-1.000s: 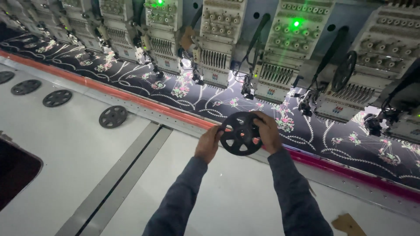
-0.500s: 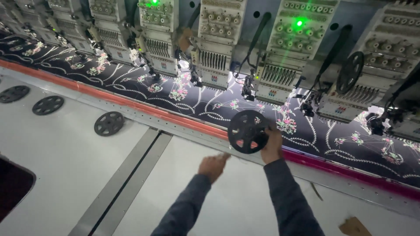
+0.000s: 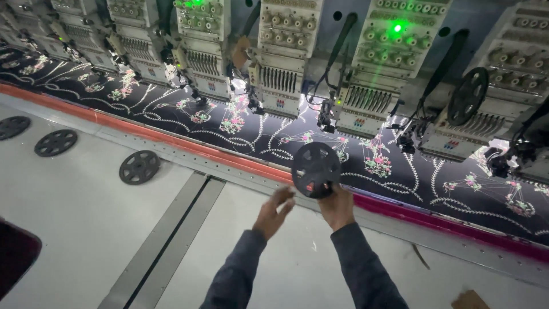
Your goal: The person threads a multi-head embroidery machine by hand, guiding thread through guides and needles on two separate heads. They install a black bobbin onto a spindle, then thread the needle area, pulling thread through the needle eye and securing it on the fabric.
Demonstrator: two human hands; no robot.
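The black reel (image 3: pixel 315 169), round and flat with spoked openings, is being held upright above the edge of the dark embroidered fabric (image 3: pixel 400 171). The right hand (image 3: pixel 336 205) is gripping it from below; it is not yet mounted or set down. The left hand (image 3: pixel 274 212) is hanging open just beside it, holding nothing. Three similar reels (image 3: pixel 139 167) are lying on the grey desk (image 3: pixel 86 217), well apart to the left.

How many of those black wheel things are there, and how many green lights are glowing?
Black reels lying flat on the table: 3, at and
Black reel held up in the right hand: 1
Black reel mounted on a machine head: 1
Bright green lights on the heads: 2, at and
Total: 5 reels, 2 lights.
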